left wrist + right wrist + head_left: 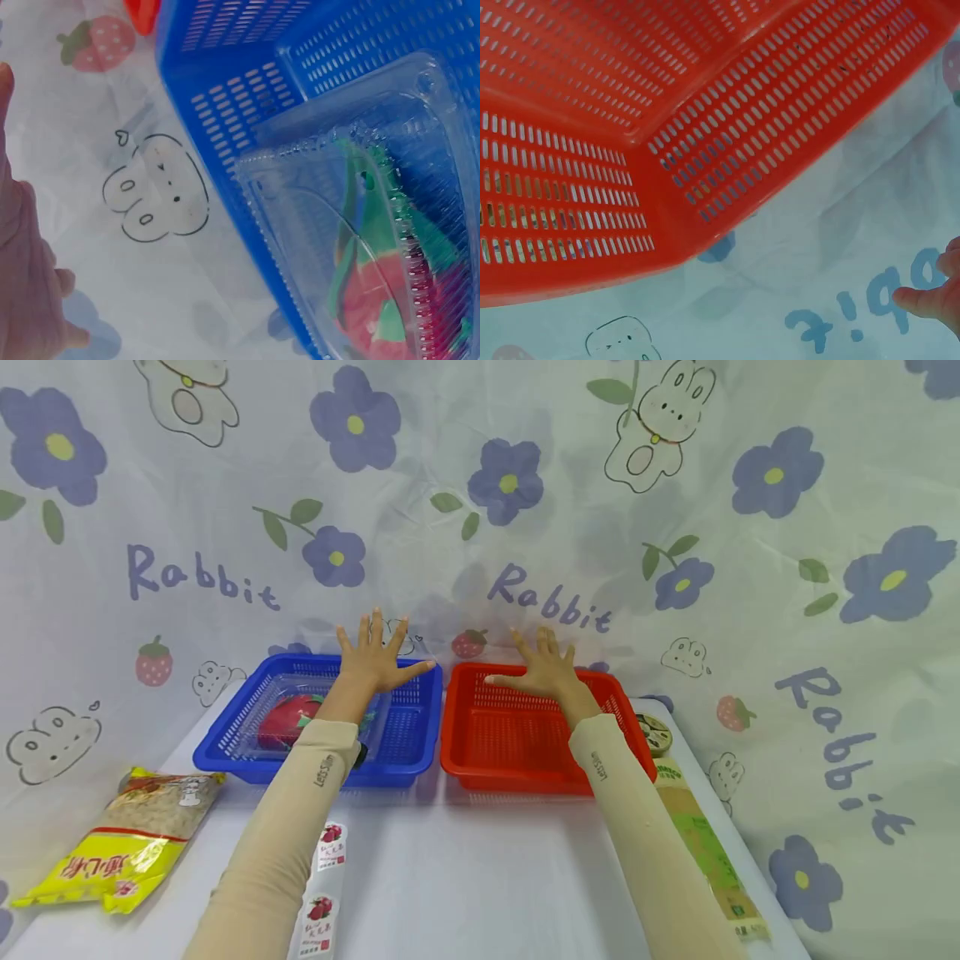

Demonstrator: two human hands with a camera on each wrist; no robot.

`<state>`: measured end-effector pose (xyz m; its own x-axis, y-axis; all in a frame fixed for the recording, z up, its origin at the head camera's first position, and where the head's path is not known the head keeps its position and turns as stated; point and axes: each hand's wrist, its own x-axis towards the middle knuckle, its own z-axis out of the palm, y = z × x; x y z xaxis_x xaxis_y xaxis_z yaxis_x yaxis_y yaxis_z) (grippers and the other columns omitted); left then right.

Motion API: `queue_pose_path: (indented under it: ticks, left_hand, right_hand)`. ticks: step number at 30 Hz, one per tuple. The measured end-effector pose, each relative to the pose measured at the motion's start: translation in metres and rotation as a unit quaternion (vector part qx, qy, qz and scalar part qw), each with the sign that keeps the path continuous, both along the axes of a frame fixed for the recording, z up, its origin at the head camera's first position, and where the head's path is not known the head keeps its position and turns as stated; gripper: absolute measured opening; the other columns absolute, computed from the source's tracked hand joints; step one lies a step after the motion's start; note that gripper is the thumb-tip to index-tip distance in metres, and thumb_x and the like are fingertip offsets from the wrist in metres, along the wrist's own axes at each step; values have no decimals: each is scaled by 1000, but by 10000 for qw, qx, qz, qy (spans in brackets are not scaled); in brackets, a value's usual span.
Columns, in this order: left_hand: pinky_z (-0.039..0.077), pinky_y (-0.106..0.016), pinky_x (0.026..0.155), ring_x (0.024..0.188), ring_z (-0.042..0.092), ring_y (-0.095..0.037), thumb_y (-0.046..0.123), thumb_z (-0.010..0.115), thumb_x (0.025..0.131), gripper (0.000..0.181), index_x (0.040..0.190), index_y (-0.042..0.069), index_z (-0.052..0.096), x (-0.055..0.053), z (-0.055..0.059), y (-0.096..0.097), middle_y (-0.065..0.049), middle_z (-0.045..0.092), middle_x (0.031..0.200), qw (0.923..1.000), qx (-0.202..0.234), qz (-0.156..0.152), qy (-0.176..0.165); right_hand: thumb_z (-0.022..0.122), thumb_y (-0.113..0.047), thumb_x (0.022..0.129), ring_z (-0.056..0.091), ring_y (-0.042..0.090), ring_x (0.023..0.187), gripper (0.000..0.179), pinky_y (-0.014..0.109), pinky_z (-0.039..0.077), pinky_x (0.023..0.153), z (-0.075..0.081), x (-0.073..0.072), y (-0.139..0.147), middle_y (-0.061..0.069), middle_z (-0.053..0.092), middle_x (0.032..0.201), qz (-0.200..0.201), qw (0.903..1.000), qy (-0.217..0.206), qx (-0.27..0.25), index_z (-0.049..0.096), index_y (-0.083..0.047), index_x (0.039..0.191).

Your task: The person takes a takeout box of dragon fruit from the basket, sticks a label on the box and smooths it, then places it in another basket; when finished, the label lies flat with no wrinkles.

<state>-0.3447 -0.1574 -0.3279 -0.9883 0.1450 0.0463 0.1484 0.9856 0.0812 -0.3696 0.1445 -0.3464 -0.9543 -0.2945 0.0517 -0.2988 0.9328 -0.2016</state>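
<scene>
Two spread hands: left hand (pixel 375 662) above a rectangular blue slotted plastic basket (pixel 405 735), right hand (pixel 547 670) above a rectangular red slotted plastic basket (pixel 510 739)

The left fingers fan wide over the blue basket's far edge, thumb stretched toward its far right corner. The right fingers are wide too, thumb pointing left over the red basket. In the wrist views, the visible fingers are apart from both rims.

Between the thumbs, a narrow gap divides the baskets' facing edges. Below the left fingers, a clear plastic clamshell container (pixel 307 202) with a red-and-green item (pixel 288 718) inside takes up the blue basket's left part; slotted floor shows to its right. Below the right fingers, red slotted floor spreads between the walls.

Farther from the fingers, white tabletop (pixel 465 868) runs broad between the forearms, beside a strip of white fruit-printed stickers (pixel 331 846). Left of the left fingers lies a glossy yellow bag (pixel 131 839); right of the right fingers, a long tan-and-green packet (pixel 705 843) lines the table edge. Beyond all fingertips hangs a white flower-and-rabbit cloth (pixel 420 552).
</scene>
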Motion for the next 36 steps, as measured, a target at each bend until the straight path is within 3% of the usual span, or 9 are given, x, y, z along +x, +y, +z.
queue_pose_path:
  ticks: [7,14,20,27,36]
  left_hand:
    - [-10,-72,111,152,-4,-44,83,30,88,101,160,23,-5,-12,-15,-4,-24,-12,163,9998,-208,-34,36]
    - [-6,-72,112,151,2,-46,75,36,92,97,161,17,2,-8,-12,0,-21,6,165,9994,-170,-227,188]
    - [-5,-72,112,150,6,-47,75,37,92,97,161,16,3,-9,-18,0,-22,9,165,9992,-165,-282,209]
    - [-3,-72,113,148,14,-50,76,36,91,97,161,17,4,-11,-31,-1,-22,8,164,9994,-145,-265,172]
    - [6,-73,112,142,29,-52,74,37,93,94,161,19,3,-7,-36,-1,-30,21,159,9997,-59,-234,31]
  right_hand:
    - [49,-83,79,-4,40,153,108,67,2,116,-7,-1,-4,23,0,165,30,9998,-178,-85,2,-30,161]
    - [54,-81,78,13,41,150,109,66,9,117,-12,-1,-7,19,15,164,21,9994,-180,-280,6,-29,161]
    - [54,-82,77,24,42,146,110,66,16,116,-17,1,-11,21,25,160,-68,9990,-291,-338,2,-33,161]
    - [56,-83,76,26,44,145,110,67,25,112,-23,4,-13,22,26,159,-139,9980,-438,-424,-1,-38,159]
    - [51,-87,75,22,49,146,110,70,27,109,-31,5,-14,21,20,162,-207,9955,-811,-436,0,-38,159]
